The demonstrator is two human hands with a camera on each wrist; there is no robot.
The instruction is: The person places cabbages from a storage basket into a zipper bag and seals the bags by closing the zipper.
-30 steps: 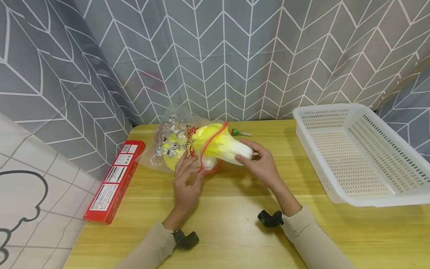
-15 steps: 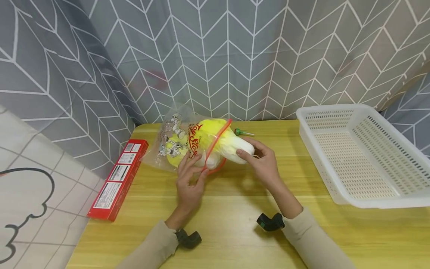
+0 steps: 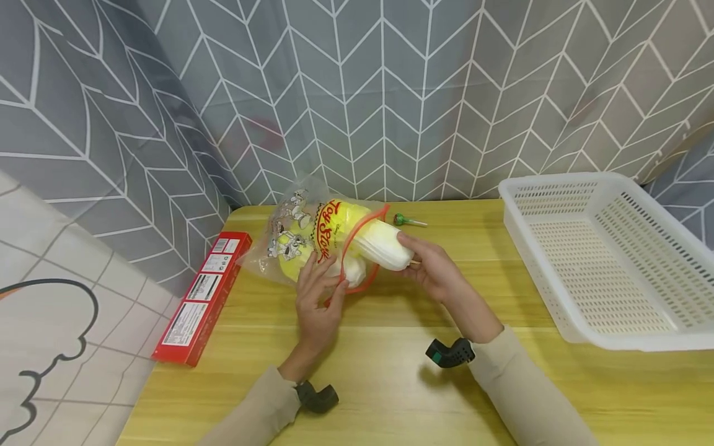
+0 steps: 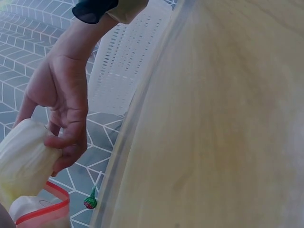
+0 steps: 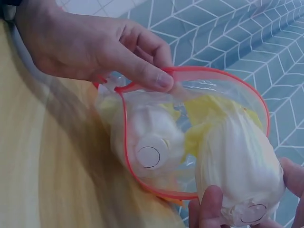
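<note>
Red-rimmed zip bag (image 3: 312,238) lies on the wooden table (image 3: 390,347); left hand (image 3: 318,297) pinches its rim open. Right hand (image 3: 437,269) grips the toy cabbage (image 3: 382,244), half inside the bag mouth.

The basket (image 3: 613,260) was cut off by the head view's right edge. Label text on the red box (image 3: 202,296) was too small to read. In the right-wrist view, the surface (image 5: 42,171) was blurred. The bag (image 4: 40,213) was cropped at the left-wrist view's lower edge.
</note>
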